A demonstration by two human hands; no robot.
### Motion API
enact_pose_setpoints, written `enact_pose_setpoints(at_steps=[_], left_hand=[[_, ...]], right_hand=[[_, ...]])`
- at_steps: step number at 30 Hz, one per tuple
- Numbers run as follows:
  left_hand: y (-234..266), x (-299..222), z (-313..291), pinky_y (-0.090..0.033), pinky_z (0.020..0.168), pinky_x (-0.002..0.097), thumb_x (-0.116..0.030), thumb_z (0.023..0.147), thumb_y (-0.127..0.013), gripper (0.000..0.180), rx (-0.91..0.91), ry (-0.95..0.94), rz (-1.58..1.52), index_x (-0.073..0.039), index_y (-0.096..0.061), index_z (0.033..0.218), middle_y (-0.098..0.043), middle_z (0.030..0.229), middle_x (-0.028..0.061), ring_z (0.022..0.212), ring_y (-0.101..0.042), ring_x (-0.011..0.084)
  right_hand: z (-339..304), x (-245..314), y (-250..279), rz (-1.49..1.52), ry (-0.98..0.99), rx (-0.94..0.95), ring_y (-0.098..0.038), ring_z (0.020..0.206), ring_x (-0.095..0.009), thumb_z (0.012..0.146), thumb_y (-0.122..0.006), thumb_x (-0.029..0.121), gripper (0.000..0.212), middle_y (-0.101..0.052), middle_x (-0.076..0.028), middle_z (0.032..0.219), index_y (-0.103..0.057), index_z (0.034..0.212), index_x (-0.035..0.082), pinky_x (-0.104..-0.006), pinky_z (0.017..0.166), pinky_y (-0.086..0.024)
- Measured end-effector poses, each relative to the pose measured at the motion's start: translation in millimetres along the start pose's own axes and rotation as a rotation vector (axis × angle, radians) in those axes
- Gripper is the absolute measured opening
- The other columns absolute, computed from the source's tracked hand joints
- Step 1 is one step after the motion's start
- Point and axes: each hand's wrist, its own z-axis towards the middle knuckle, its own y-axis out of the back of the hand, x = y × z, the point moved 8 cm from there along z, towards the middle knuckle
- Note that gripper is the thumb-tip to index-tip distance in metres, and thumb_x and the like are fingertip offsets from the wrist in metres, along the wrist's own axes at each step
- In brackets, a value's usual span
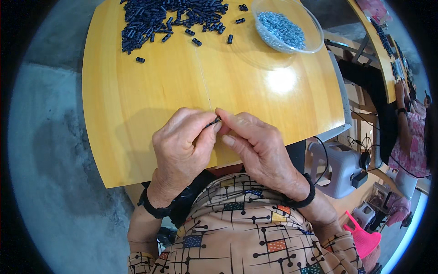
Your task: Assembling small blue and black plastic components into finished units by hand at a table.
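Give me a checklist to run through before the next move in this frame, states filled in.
1. Dark piece held: ok, pinched in the left hand.
2. Right hand close by: ok, its fingertips meet the left hand's at the piece.
3. Far end of the piece unobstructed: not ok, fingertips cover part of it.
4. Bowl upright on the table: ok, with shiny bits inside.
5. Dark parts all in the pile: not ok, several lie apart, such as the stray part.
6. Anything fitted inside the piece: cannot tell, too small and partly hidden.
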Motion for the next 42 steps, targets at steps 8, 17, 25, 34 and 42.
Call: enact_pose_setpoints(at_steps=[8, 17, 25, 34, 42], left_hand=[[-8.0, -5.7, 3.6, -0.045, 0.048, 0.0309, 0.004, 0.068, -0.067, 0.011, 0.114, -0.121, 0.146, -0.002, -0.064, 0.076, -0.056, 0.065, 0.0081, 0.053, -0.056, 0.0200], [-28.7, -16.8, 15.2, -0.045, 0.049, 0.0375, 0.000, 0.064, -0.066, 0.009, 0.322, -0.170, 0.276, -0.001, -0.059, 0.069, -0.052, 0.063, 0.0120, 0.055, -0.055, 0.0296], [-42.9, -30.3, 22.0, -0.050, 0.054, 0.0389, -0.001, 0.066, -0.066, 0.008, 0.519, -0.199, 0.391, 0.001, -0.059, 0.071, -0.056, 0.068, 0.0141, 0.060, -0.061, 0.0311], [-51.5, -37.9, 19.3, -0.051, 0.056, 0.0387, 0.000, 0.065, -0.066, 0.015, 0.557, -0.222, 0.468, 0.001, -0.058, 0.077, -0.057, 0.071, 0.0145, 0.066, -0.062, 0.0314], [-47.0, -31.3, 16.4, -0.050, 0.054, 0.0376, 0.001, 0.065, -0.064, 0.013, 0.524, -0.203, 0.397, -0.001, -0.054, 0.073, -0.053, 0.071, 0.0123, 0.063, -0.059, 0.0293]], right_hand=[[3.8, 8.2, -9.1, -0.251, -0.065, 0.174, -0.061, 0.070, -0.036, 0.081, -0.059, 0.003, 0.041, -0.057, -0.019, 0.084, -0.051, 0.119, -0.008, -0.0410, 0.061, -0.051], [9.3, -3.8, 10.2, -0.261, -0.053, 0.129, -0.062, 0.068, -0.036, 0.078, -0.059, 0.003, 0.033, -0.060, -0.019, 0.077, -0.059, 0.111, 0.000, -0.0417, 0.059, -0.050], [30.2, -20.1, 22.0, -0.103, -0.186, 0.046, -0.064, 0.065, -0.037, 0.074, -0.063, 0.013, 0.017, -0.063, -0.021, 0.067, -0.063, 0.078, -0.003, -0.0412, 0.060, -0.051], [35.7, -21.6, 18.6, -0.143, -0.115, 0.088, -0.062, 0.064, -0.043, 0.070, -0.058, 0.008, 0.014, -0.059, -0.028, 0.065, -0.060, 0.070, -0.005, -0.0468, 0.061, -0.050], [34.9, -30.9, 14.3, -0.163, -0.216, 0.217, -0.067, 0.070, -0.032, 0.074, -0.062, 0.004, 0.015, -0.066, -0.020, 0.074, -0.063, 0.087, -0.003, -0.0371, 0.063, -0.053]])
